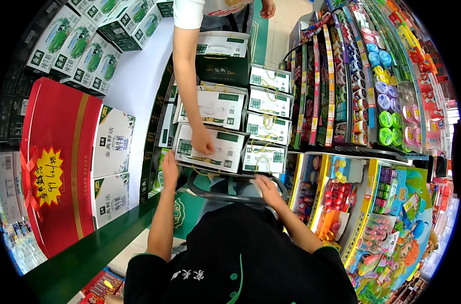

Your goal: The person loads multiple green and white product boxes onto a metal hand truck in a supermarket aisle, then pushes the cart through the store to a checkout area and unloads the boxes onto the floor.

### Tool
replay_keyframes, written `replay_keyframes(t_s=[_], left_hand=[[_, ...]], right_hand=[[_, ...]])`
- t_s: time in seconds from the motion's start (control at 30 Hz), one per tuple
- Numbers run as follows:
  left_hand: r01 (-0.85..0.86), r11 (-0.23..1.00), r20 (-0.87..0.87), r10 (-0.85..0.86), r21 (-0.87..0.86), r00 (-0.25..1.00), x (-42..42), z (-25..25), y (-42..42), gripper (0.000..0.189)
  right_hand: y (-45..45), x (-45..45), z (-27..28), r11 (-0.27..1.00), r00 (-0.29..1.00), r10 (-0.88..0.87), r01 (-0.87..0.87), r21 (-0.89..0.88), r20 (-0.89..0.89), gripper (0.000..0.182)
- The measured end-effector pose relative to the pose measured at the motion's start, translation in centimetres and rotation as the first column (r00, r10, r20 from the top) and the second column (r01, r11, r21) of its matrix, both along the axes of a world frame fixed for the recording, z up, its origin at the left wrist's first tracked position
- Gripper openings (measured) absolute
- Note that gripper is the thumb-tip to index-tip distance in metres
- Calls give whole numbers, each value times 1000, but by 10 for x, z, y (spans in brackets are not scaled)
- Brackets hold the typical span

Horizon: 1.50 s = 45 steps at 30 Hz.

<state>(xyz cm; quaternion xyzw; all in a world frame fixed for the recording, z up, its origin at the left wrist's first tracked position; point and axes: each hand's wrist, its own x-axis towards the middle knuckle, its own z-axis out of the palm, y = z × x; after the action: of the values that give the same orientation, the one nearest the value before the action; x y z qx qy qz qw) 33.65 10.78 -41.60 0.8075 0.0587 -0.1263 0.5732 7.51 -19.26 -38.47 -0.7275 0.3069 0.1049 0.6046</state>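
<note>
My left hand (170,169) is against the near left corner of a white-and-green milk carton (224,142) with a dark rim. My right hand (269,189) is over the right end of a cart's dark handle bar (219,197), close to the front of a smaller white gift box (264,156). Whether its fingers grip the bar is hidden. Another person's hand (203,140) reaches in from the far side onto the top of the same milk carton. More cartons (219,106) with yellow cord handles stand in rows behind it.
On the left, a display counter (135,72) bears stacked milk cartons (78,45) and a large red gift box (59,159). Candy shelves (329,91) rise close on the right, with toy sweets (337,197) below. The other person's white sleeve (188,13) is at the top.
</note>
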Motion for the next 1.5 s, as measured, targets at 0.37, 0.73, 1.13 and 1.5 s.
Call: replay_keyframes(t_s=[0.37, 0.73, 1.13, 1.5], left_hand=[[658, 126, -161, -920, 742, 358, -155, 31, -55, 37], [533, 203, -32, -917, 821, 399, -170, 12, -51, 26], [486, 173, -1, -941, 856, 337, -206, 4, -21, 30], [407, 285, 97, -901, 868, 423, -280, 5, 35, 24]], right_hand=[[4, -62, -25, 606, 801, 545, -580, -545, -246, 21], [34, -80, -37, 497, 951, 212, -303, -813, -225, 22], [70, -131, -26, 503, 973, 197, -207, -839, -121, 38], [124, -200, -21, 551, 970, 242, -148, -822, -12, 38]])
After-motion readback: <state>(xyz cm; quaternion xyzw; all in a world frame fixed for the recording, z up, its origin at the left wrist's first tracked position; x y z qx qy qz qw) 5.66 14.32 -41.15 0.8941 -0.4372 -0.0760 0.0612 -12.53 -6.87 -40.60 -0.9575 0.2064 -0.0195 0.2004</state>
